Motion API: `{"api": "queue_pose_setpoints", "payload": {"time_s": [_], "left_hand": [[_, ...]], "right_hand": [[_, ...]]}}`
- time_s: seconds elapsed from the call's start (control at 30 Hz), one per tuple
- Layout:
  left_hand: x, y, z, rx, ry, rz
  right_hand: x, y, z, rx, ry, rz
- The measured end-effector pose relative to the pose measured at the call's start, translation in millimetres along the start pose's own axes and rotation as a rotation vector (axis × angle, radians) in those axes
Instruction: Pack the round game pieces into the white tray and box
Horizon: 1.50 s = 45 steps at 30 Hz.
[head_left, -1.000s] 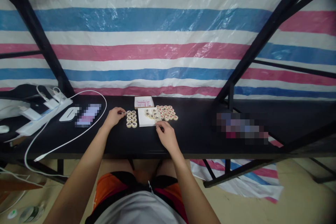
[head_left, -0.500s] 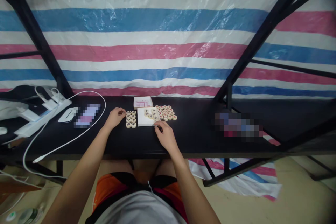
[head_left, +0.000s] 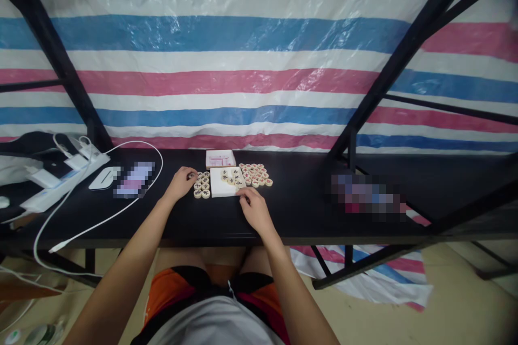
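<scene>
My left hand [head_left: 180,183] has curled fingers against the upper left of a two-column block of black-lettered Chinese chess pieces [head_left: 202,184]; what its fingertips hold, if anything, is hidden. A white box [head_left: 219,190] stands to the right of that block, with several black-lettered pieces [head_left: 232,177] in its right half. My right hand [head_left: 254,207] pinches this box at its near right corner. Beyond the corner lie rows of red-lettered pieces [head_left: 256,174]. Behind the white box sits a shallow box lid [head_left: 220,158] with pink printing inside.
At left on the black table [head_left: 299,215] are a blurred phone-like item [head_left: 135,179], a white device [head_left: 104,178], a power strip [head_left: 60,180] and a looping white cable [head_left: 101,221]. A pixelated item [head_left: 368,194] lies at right. Black metal posts [head_left: 364,102] frame a striped tarp [head_left: 226,59].
My left hand has moved slightly right, up against the black-lettered pieces. The pieces inside the white box have shifted a little. My right hand stays at the box corner.
</scene>
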<state>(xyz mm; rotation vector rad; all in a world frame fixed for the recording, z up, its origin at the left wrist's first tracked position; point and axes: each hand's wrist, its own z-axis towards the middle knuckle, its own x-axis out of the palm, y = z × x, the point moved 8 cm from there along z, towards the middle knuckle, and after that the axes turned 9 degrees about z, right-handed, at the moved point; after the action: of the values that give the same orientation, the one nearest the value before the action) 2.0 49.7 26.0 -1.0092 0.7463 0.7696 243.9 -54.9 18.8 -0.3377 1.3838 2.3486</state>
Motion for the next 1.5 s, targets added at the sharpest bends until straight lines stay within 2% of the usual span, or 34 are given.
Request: {"api": "queue_pose_setpoints", "payload": {"time_s": [0.23,0.43,0.5,0.63,0.77,1.03,1.5], "left_hand": [[0.9,-2,0,0.031,-0.007,0.001],[-1.9,-6,-2,0.022,0.015,-0.010],[-2.1,-11,-5,0.051,0.080,-0.030],[5.1,-15,-17,0.077,0.289,-0.034],[13.9,-18,-25,0.114,0.375,0.006],[23.5,-17,-20,0.111,0.356,0.040],[35.4,-30,-17,0.143,0.350,0.193]], "right_hand": [[1,0,-1,0.007,0.011,0.014],[-3,0,-2,0.018,-0.032,0.032],[-3,-1,-2,0.020,-0.037,0.041],[-1,-3,-2,0.017,-0.024,0.054],[-1,-3,-2,0.016,-0.024,0.054],[-3,0,-2,0.026,-0.028,0.047],[-1,0,-1,0.022,-0.026,0.041]]}}
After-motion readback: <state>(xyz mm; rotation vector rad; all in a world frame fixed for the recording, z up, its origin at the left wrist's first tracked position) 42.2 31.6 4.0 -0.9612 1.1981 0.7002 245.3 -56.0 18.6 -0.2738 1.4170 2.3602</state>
